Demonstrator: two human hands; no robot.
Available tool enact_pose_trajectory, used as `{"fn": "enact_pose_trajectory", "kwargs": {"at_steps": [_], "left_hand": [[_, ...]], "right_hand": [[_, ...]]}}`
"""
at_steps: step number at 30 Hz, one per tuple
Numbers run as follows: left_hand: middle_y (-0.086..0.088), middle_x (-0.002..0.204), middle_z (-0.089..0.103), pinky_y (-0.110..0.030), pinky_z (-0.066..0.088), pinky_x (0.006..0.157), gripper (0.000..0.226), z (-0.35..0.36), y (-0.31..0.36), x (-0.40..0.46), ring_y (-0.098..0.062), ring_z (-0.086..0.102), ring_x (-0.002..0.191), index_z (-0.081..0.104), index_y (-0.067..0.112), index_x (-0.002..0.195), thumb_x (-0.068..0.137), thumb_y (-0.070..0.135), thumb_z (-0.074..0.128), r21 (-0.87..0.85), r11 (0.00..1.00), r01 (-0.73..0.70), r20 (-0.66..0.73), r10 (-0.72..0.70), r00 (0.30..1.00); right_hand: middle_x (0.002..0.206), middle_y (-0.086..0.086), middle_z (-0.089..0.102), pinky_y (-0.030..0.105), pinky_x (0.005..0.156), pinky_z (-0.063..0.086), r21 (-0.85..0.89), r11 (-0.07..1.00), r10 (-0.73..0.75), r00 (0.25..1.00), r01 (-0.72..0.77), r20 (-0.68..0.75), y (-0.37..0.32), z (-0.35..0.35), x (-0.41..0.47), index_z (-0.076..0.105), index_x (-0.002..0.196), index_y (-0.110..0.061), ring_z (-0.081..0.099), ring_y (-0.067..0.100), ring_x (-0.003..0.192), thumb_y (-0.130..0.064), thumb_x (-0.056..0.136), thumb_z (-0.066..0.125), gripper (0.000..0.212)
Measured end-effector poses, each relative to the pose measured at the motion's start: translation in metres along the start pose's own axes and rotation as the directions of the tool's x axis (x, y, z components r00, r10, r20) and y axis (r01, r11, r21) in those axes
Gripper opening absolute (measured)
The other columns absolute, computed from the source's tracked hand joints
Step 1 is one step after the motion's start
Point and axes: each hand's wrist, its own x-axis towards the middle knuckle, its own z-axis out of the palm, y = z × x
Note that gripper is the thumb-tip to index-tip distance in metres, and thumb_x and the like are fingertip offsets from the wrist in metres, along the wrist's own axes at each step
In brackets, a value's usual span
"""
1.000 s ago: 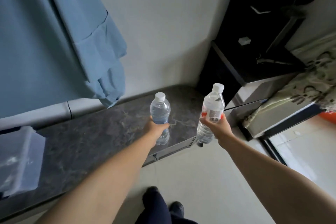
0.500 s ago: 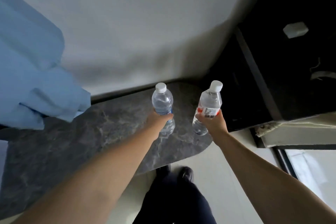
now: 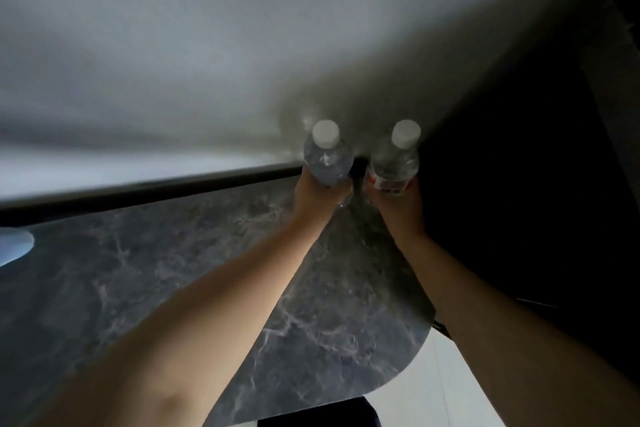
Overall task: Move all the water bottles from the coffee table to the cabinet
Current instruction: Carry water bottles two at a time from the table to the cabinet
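1. Left hand is curled round the lower body of the plain water bottle; the fingers wrap out of sight on the far side, so only the back of the hand and the wrist show.
2. That bottle stands upright, white cap up, at the back of the marble cabinet top, close to the dark strip where the top meets the white wall. Whether its base rests on the stone or hangs just above it cannot be told, since the hand hides it.
3. Right hand grips the labelled water bottle in the same way, fingers closed round its lower half below the red-and-white label.
4. Both bottles sit just beside each other, a narrow dark gap between them, caps level.
5. Room: to the left the stone surface runs wide toward a pale blue object at the frame's edge.
6. To the right, a tall black unit rises just beside the labelled bottle, leaving little space on that side.
7. Nearer the person, the top ends in a rounded corner, with pale floor beyond it.
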Motion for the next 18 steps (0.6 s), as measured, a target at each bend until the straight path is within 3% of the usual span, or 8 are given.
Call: {"fn": "enact_pose_trajectory", "kwargs": {"at_steps": [3,5,7,9,10,12,14,18], "left_hand": [[0.0,0.094,0.07,-0.011,0.046,0.061,0.036,0.008,-0.006,0.013,-0.012,0.066,0.086,0.063,0.013,0.108,0.074,0.012,0.078,0.007,0.999,-0.039,-0.042,0.039,0.998],[-0.007,0.098,0.07,-0.004,0.043,0.055,0.044,0.014,-0.012,0.016,-0.001,0.068,0.083,0.063,0.001,0.114,0.075,0.01,0.078,0.003,0.997,-0.077,-0.04,0.077,0.996],[-0.005,0.1,0.067,-0.002,0.044,0.059,0.049,0.017,-0.019,0.015,0.015,0.063,0.075,0.059,-0.005,0.119,0.075,0.005,0.079,-0.016,0.993,-0.12,-0.027,0.12,0.992],[-0.001,0.109,0.065,-0.002,0.045,0.069,0.057,0.019,-0.024,0.015,0.019,0.061,0.085,0.056,-0.002,0.124,0.073,0.005,0.08,-0.053,0.982,-0.183,-0.018,0.182,0.983],[0.0,0.112,0.065,-0.003,0.045,0.072,0.059,0.02,-0.023,0.015,0.019,0.06,0.089,0.056,0.0,0.126,0.073,0.006,0.081,-0.066,0.979,-0.193,-0.008,0.193,0.981],[0.008,0.109,0.068,-0.003,0.046,0.073,0.057,0.018,-0.019,0.017,0.017,0.06,0.091,0.058,0.008,0.124,0.072,0.005,0.081,-0.068,0.98,-0.186,0.017,0.187,0.982],[0.021,0.097,0.069,-0.005,0.047,0.073,0.052,0.013,-0.017,0.015,0.015,0.062,0.091,0.058,0.021,0.113,0.072,-0.005,0.078,-0.059,0.98,-0.192,0.049,0.195,0.98],[0.007,0.117,0.06,-0.019,0.049,0.083,0.074,-0.007,-0.006,-0.005,-0.007,0.06,0.11,0.04,0.017,0.132,0.071,0.001,0.08,-0.006,0.995,-0.104,0.11,0.104,0.988]], "right_hand": [[0.141,0.012,0.053,-0.005,0.094,0.028,-0.032,0.996,-0.087,0.995,0.089,0.049,0.0,0.009,0.009,0.046,0.138,-0.002,0.049,0.017,0.132,-0.031,0.073,0.082,0.08],[0.144,0.011,0.05,-0.005,0.101,0.021,-0.074,0.984,-0.158,0.985,0.163,0.076,0.002,0.014,0.009,0.047,0.138,-0.002,0.044,0.013,0.134,-0.05,0.071,0.072,0.086],[0.144,0.013,0.049,0.01,0.113,0.025,-0.083,0.977,-0.19,0.977,0.198,0.1,0.007,0.013,0.008,0.048,0.137,0.0,0.043,0.019,0.136,-0.047,0.074,0.068,0.081],[0.143,0.015,0.049,0.036,0.116,0.035,-0.031,0.981,-0.185,0.976,0.19,0.111,0.01,0.008,0.007,0.047,0.137,-0.001,0.045,0.025,0.136,-0.03,0.076,0.076,0.073],[0.143,0.014,0.049,0.039,0.115,0.036,0.0,0.986,-0.167,0.978,0.168,0.121,0.01,0.005,0.008,0.045,0.138,-0.001,0.046,0.025,0.136,-0.025,0.075,0.078,0.074],[0.143,0.012,0.049,0.032,0.113,0.037,0.018,0.992,-0.127,0.978,0.126,0.168,0.01,0.0,0.009,0.043,0.139,-0.001,0.046,0.024,0.136,-0.014,0.075,0.08,0.075],[0.139,0.007,0.05,0.025,0.109,0.039,0.001,0.994,-0.108,0.973,0.11,0.203,0.006,-0.003,0.006,0.043,0.138,-0.003,0.048,0.02,0.133,-0.016,0.071,0.082,0.078],[0.143,0.0,0.036,0.016,0.104,0.032,-0.003,0.998,0.066,0.971,-0.067,0.229,0.001,-0.019,-0.02,0.022,0.149,-0.01,0.036,0.014,0.134,-0.002,0.074,0.079,0.095]]}}
